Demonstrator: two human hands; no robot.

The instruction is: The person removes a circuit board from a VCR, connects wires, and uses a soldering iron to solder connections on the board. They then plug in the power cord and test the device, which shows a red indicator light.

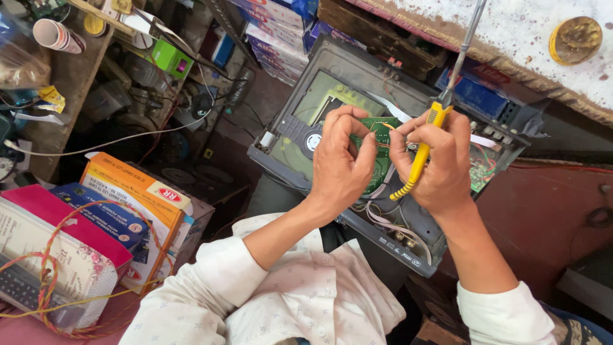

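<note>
The disc player [357, 128] lies opened with its cover off. Above its middle, the left hand [341, 163] pinches a green circuit board [382, 131]; the right hand [440, 160] grips a yellow-handled soldering iron [424, 150] beside it. Reassembly is not begun.

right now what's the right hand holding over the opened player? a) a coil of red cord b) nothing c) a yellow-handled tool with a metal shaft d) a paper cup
c: the right hand grips a yellow-handled tool beside the green circuit board, which the left hand pinches.
</note>
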